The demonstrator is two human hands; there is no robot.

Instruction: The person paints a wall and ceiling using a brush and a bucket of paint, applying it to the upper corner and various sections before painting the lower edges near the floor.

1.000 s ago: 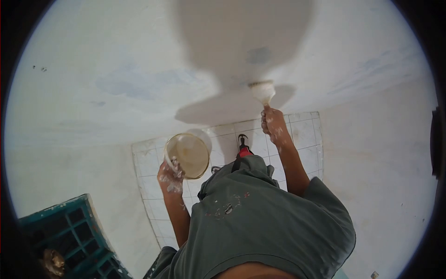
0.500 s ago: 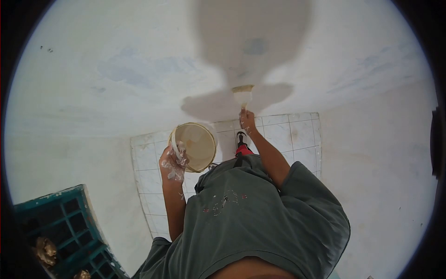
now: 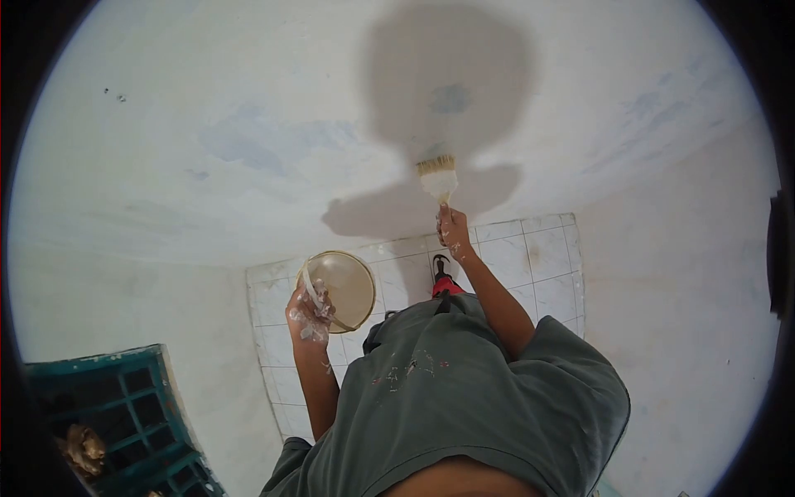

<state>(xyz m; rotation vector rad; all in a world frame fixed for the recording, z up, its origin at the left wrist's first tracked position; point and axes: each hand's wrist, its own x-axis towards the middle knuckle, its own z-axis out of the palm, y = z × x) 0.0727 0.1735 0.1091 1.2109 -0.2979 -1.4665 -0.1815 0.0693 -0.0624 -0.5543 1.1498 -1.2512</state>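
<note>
My right hand is wrapped round the handle of a wide paintbrush. Its bristles point up at the wall in front of me, and overlap my shadow there. My left hand, smeared with white paint, grips a pale round bucket by its handle at the left side. The bucket tilts so that I look into its pale inside. White specks also mark my right hand and wrist.
Pale tiles cover the floor below, where a dark sandal shows. A teal window grille is in the left wall. Bluish patches mark the front wall. Another wall rises on the right.
The brush now faces me more fully, with more of its bristles showing. The bucket and both hands sit slightly lower in view, and the whole scene has shifted a little.
</note>
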